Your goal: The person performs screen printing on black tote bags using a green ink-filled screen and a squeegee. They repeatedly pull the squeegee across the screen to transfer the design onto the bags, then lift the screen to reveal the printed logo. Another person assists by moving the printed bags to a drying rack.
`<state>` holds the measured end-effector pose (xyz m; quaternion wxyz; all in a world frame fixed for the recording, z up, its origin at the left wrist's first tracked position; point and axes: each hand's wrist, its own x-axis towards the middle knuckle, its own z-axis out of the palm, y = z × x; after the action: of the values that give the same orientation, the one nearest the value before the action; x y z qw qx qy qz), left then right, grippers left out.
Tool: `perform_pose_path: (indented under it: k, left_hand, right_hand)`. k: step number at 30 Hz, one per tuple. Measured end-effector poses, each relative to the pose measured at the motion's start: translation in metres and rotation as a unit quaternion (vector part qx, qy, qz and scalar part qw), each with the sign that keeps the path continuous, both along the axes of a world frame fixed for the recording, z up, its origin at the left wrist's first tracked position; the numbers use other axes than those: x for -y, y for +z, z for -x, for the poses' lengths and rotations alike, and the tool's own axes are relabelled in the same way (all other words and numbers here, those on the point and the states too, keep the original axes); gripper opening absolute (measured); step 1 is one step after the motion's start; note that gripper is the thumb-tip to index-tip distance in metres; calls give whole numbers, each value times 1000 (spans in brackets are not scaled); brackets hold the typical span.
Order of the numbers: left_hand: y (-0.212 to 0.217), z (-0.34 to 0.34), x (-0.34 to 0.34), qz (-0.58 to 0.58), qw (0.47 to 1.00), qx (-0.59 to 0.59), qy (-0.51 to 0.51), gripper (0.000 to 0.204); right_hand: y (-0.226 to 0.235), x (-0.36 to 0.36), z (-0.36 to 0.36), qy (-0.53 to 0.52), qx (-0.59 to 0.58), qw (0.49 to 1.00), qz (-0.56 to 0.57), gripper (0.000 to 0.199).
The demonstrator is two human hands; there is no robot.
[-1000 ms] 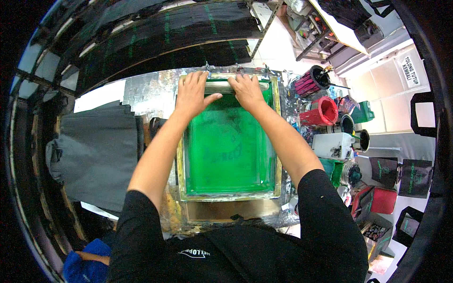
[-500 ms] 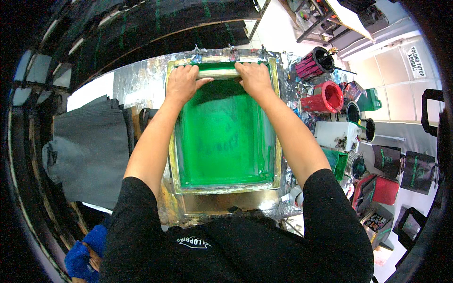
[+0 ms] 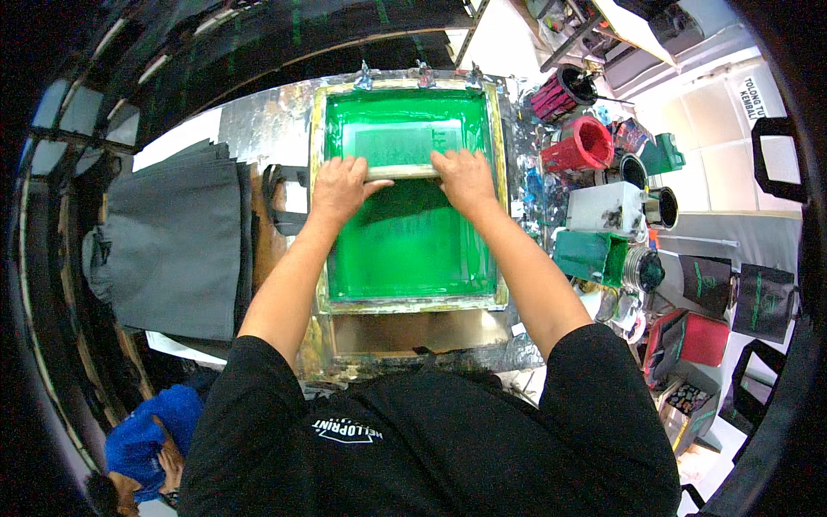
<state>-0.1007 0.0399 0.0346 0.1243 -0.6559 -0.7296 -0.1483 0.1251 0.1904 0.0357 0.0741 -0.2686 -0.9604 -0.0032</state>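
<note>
Both my hands grip a squeegee that lies crosswise over a printing screen coated in green ink. My left hand is closed round its left end, and my right hand round its right end. The screen's frame is yellowish and ink-stained, and it lies flat on the worktable. Beyond the squeegee, a paler rectangular area with small marks shows in the green mesh. The squeegee's lower edge is hidden by its handle and my hands.
Metal clamps stand at the frame's far edge. Left of it lies a stack of black fabric bags. To the right are a red ink tub, a white container and a green container. A person in blue is at lower left.
My hands have drawn the squeegee from the screen's far end toward me, near its middle. The far part of the mesh now shows. The whole view has shifted slightly.
</note>
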Motion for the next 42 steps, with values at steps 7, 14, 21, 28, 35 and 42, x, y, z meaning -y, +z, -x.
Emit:
perform_pose_path:
  k: [7, 14, 21, 28, 35, 42]
  left_hand:
    - [1, -47, 70, 3, 1000, 16, -6, 53]
    - [6, -91, 134, 4, 1000, 20, -19, 53]
    - [8, -116, 176, 18, 999, 24, -23, 52]
    - [9, -124, 186, 33, 998, 43, -20, 48]
    - [13, -123, 195, 49, 991, 122, -11, 55]
    - [-22, -97, 261, 36, 966, 192, 170, 109]
  right_hand:
    - [0, 72, -48, -7, -8, 1000, 1, 23]
    - [6, 140, -92, 1, -70, 997, -30, 14]
    - [2, 182, -120, -9, -9, 1000, -10, 41]
    - [5, 196, -128, -17, -12, 1000, -11, 24]
    - [41, 192, -122, 20, 41, 997, 54, 43]
    - [37, 216, -128, 4, 17, 999, 35, 44]
